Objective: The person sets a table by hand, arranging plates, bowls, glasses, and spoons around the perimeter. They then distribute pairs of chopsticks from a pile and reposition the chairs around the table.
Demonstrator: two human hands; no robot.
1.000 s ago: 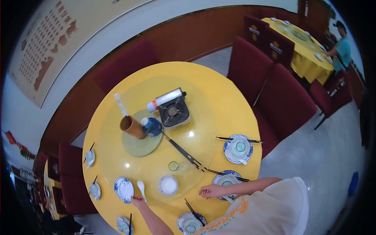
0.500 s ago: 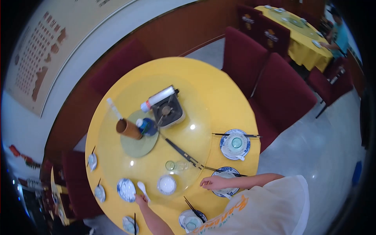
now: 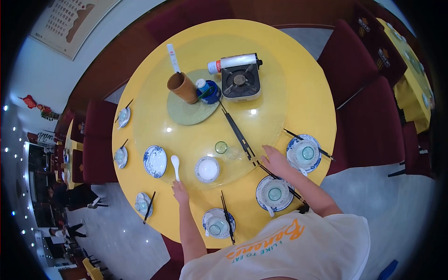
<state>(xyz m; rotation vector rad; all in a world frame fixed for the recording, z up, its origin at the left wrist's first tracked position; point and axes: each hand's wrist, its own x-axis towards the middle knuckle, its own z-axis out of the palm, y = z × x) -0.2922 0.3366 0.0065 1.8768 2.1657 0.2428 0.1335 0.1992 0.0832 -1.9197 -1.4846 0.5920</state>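
Note:
My left hand [image 3: 180, 192] is at the near edge of the glass turntable [image 3: 191, 184]. Its fingertips meet the handle end of a white spoon [image 3: 175, 164]; no firm grip on it shows, and the fingers look slightly apart. Left of the spoon lies a blue-and-white plate [image 3: 155, 161], and to its right is a small white bowl with a patterned rim [image 3: 207, 169]. My right hand [image 3: 276, 163] reaches over the turntable's right edge, thumb and fingers apart, holding nothing visible. Beside its fingertips are the ends of long black chopsticks [image 3: 239, 134]. Two small glasses [image 3: 221, 147] stand nearby.
A portable gas stove [image 3: 240, 84] with a white-silver roll [image 3: 235, 61] behind it, a brown cylindrical container [image 3: 183, 87] and a blue container [image 3: 211, 93] stand farther back. Place settings [image 3: 274, 193] ring the yellow-clothed table [image 3: 303, 60]. Maroon chairs [image 3: 373, 123] line the right side.
The view has shifted, so the table sits higher in it. My left hand has gone from the plate's edge to the spoon's handle end. My right hand has moved forward from above a place setting.

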